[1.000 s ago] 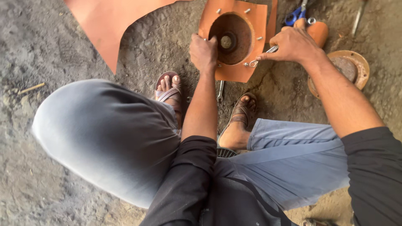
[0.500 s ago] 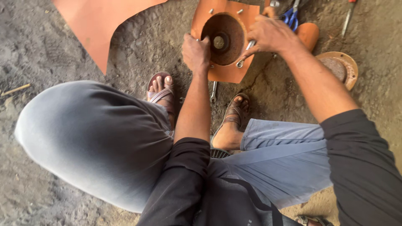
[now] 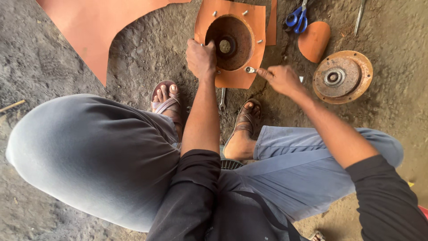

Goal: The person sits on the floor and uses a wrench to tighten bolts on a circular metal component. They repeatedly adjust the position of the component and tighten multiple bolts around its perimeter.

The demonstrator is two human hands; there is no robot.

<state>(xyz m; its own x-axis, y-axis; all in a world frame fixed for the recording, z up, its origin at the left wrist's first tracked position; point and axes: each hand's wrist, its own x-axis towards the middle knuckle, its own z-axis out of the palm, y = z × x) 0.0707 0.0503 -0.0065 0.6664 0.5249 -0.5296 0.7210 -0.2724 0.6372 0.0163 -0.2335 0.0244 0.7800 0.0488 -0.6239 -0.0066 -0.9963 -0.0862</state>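
There were two hands [image 3: 201, 58] [image 3: 281, 79], two sandals [image 3: 166, 103] [image 3: 246, 118], one housing [image 3: 230, 42], one disc [image 3: 342, 76], one pair of scissors [image 3: 298, 17], one wrench [image 3: 221, 98].

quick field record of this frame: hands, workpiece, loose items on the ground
left hand: grips the near-left rim of the housing
right hand: fingers at a bolt on the housing's near-right corner
housing: round rusty bowl set in an orange sheet, on the ground
wrench: on the ground between the feet
scissors: blue handles, upper right
round cover plate: rusty, right of the right hand
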